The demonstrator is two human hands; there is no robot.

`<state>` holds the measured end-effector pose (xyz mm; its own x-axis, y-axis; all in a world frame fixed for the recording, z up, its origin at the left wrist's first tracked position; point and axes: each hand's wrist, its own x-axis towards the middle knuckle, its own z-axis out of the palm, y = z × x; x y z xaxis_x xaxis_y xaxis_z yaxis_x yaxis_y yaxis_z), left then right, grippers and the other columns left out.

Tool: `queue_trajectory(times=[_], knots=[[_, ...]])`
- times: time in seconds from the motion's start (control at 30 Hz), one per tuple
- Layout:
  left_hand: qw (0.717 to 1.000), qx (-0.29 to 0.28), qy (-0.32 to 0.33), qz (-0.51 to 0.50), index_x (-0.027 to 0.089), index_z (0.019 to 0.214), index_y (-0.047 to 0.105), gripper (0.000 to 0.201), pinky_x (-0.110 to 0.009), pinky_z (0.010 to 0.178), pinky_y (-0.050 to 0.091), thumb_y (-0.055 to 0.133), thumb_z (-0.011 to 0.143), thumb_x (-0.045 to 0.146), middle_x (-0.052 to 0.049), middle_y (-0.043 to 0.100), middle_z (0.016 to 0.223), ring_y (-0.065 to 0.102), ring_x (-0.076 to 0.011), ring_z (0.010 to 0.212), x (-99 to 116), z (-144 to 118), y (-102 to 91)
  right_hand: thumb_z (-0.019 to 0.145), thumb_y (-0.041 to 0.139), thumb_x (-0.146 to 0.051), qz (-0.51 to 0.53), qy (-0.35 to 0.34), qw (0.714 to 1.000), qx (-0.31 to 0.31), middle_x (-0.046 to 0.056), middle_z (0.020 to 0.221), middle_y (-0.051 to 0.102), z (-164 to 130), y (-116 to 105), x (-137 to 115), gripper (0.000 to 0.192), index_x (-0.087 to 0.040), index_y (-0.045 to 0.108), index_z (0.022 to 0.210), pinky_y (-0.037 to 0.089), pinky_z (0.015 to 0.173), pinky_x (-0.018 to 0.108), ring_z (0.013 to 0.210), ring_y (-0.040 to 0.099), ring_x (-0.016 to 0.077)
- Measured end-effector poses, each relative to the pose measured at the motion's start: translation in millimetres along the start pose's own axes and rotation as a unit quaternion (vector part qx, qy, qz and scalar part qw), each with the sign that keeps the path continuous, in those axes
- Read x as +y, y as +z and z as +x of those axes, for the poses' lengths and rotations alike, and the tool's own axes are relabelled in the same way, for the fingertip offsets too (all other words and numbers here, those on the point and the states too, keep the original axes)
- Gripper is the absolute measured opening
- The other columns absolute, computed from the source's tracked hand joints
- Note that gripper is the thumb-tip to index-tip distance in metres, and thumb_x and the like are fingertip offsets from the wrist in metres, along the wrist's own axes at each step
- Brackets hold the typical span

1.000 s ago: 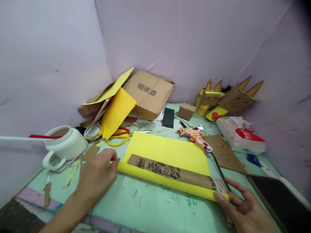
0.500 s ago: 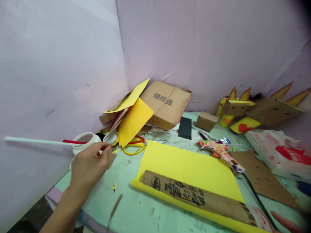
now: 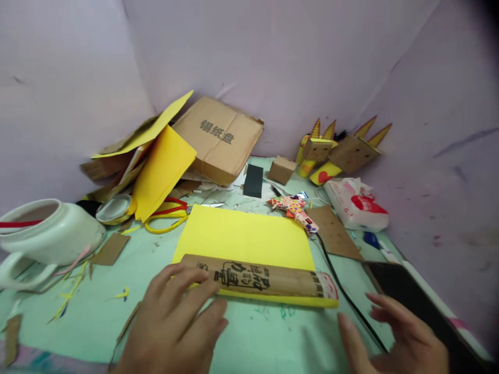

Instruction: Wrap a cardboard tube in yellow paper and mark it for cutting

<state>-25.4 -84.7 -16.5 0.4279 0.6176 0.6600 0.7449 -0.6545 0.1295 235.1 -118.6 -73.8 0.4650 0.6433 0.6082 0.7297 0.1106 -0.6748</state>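
Note:
A brown cardboard tube (image 3: 245,277) with black writing lies across the front of a yellow paper sheet (image 3: 241,228), whose near edge curls up along it. My left hand (image 3: 181,317) is at the tube's left end, fingers apart and stretched over it; whether they touch it I cannot tell. To the right of the tube's other end, my right hand (image 3: 397,335) is open above the table, thumb and fingers well apart. A flowered glue gun (image 3: 294,210) rests at the sheet's far right corner, its black cord running down beside my right hand.
At left stand a white jug (image 3: 58,228), a tape roll (image 3: 114,209) and scissors (image 3: 171,213). Behind are leaning yellow papers (image 3: 166,171) and a cardboard box (image 3: 220,137). Rightward lie cardboard figures (image 3: 351,156), a tissue pack (image 3: 358,205) and a dark phone-like slab (image 3: 413,301).
My left hand has come from beside the white jug to the tube's left end, its fingers now spread. My right hand has come further into view. The view has turned right.

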Motion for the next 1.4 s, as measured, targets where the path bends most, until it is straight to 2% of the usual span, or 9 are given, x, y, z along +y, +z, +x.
queue_trajectory(times=[0.17, 0.3, 0.4, 0.53, 0.83, 1.07, 1.17, 1.3, 1.4], knots=[[0.995, -0.093, -0.021, -0.023, 0.018, 0.109, 0.061, 0.029, -0.054, 0.1, 0.03, 0.056, 0.084, 0.032, -0.009, 0.064, 0.117, 0.051, -0.0304, 0.112, 3.7, 6.4, 27.8, 0.074, 0.067, -0.037, -0.054, -0.236, 0.951, -0.192, 0.016, 0.117, 0.057, 18.4, 15.0, -10.8, 0.066, -0.01, 0.042, 0.128, 0.03, 0.102, 0.05, 0.112, 0.049, 0.0302], [0.988, -0.152, -0.005, -0.007, 0.017, 0.109, 0.06, 0.037, -0.056, 0.101, 0.026, 0.062, 0.079, 0.038, -0.009, 0.066, 0.115, 0.051, -0.0327, 0.114, -1.3, 19.5, 34.2, 0.075, 0.064, -0.045, -0.08, -0.3, 0.913, -0.266, 0.016, 0.117, 0.06, 33.3, 30.2, -21.2, 0.074, -0.007, 0.036, 0.131, 0.025, 0.105, 0.05, 0.113, 0.051, 0.0294], [0.986, -0.165, 0.004, -0.003, 0.015, 0.103, 0.062, 0.033, -0.057, 0.101, 0.026, 0.064, 0.077, 0.036, -0.007, 0.069, 0.103, 0.054, -0.0327, 0.11, 0.1, 25.7, 38.4, 0.075, 0.065, -0.041, -0.072, -0.298, 0.908, -0.287, 0.012, 0.109, 0.065, 33.9, 36.8, -25.4, 0.069, -0.009, 0.037, 0.13, 0.024, 0.105, 0.049, 0.107, 0.056, 0.0274], [0.988, -0.148, -0.003, -0.029, 0.015, 0.09, 0.064, 0.015, -0.058, 0.099, 0.026, 0.06, 0.079, 0.025, -0.006, 0.069, 0.087, 0.056, -0.0319, 0.104, 2.9, 27.2, 44.6, 0.07, 0.072, -0.032, -0.058, -0.253, 0.918, -0.3, 0.006, 0.098, 0.069, 30.2, 39.6, -27.0, 0.068, -0.013, 0.04, 0.126, 0.019, 0.108, 0.046, 0.095, 0.062, 0.0225], [0.988, -0.139, -0.013, -0.071, 0.016, 0.089, 0.063, 0.012, -0.06, 0.101, 0.023, 0.057, 0.08, 0.022, -0.004, 0.066, 0.082, 0.055, -0.0293, 0.101, 1.7, 24.7, 45.8, 0.064, 0.076, -0.026, -0.041, -0.229, 0.924, -0.304, 0.001, 0.09, 0.07, 30.1, 38.3, -28.7, 0.072, -0.018, 0.039, 0.126, 0.02, 0.107, 0.048, 0.083, 0.066, 0.0205], [0.986, -0.154, -0.009, -0.067, 0.016, 0.088, 0.063, 0.012, -0.06, 0.102, 0.023, 0.057, 0.079, 0.021, -0.005, 0.066, 0.082, 0.055, -0.0294, 0.102, 2.6, 25.1, 47.4, 0.069, 0.071, -0.022, -0.054, -0.215, 0.916, -0.335, 0.002, 0.089, 0.071, 32.5, 37.7, -32.8, 0.063, -0.02, 0.041, 0.124, 0.025, 0.104, 0.056, 0.08, 0.067, 0.0215], [0.983, -0.174, -0.013, -0.055, 0.017, 0.092, 0.063, 0.014, -0.06, 0.102, 0.024, 0.054, 0.083, 0.023, -0.004, 0.068, 0.086, 0.054, -0.0297, 0.105, -0.2, 29.3, 43.5, 0.079, 0.058, -0.018, -0.044, -0.223, 0.907, -0.355, 0.006, 0.094, 0.071, 37.1, 34.5, -31.9, 0.052, -0.019, 0.038, 0.127, 0.027, 0.104, 0.058, 0.086, 0.067, 0.0217], [0.991, -0.131, 0.007, -0.026, 0.014, 0.119, 0.052, 0.032, -0.061, 0.102, 0.025, 0.043, 0.09, 0.024, -0.011, 0.062, 0.118, 0.047, -0.0304, 0.117, -9.4, 29.6, 20.9, 0.084, 0.048, -0.012, -0.042, -0.269, 0.923, -0.273, 0.012, 0.111, 0.067, 38.2, 17.0, -24.9, 0.044, -0.017, 0.041, 0.127, 0.028, 0.106, 0.056, 0.102, 0.063, 0.0223], [0.998, -0.055, 0.027, -0.013, 0.014, 0.118, 0.054, 0.032, -0.055, 0.106, 0.024, 0.048, 0.087, 0.019, -0.011, 0.062, 0.119, 0.046, -0.0274, 0.117, -13.0, 16.6, 3.6, 0.08, 0.054, -0.009, -0.058, -0.301, 0.927, -0.216, 0.01, 0.113, 0.067, 27.6, -0.2, -17.7, 0.042, -0.02, 0.049, 0.12, 0.03, 0.107, 0.052, 0.108, 0.061, 0.0219]])
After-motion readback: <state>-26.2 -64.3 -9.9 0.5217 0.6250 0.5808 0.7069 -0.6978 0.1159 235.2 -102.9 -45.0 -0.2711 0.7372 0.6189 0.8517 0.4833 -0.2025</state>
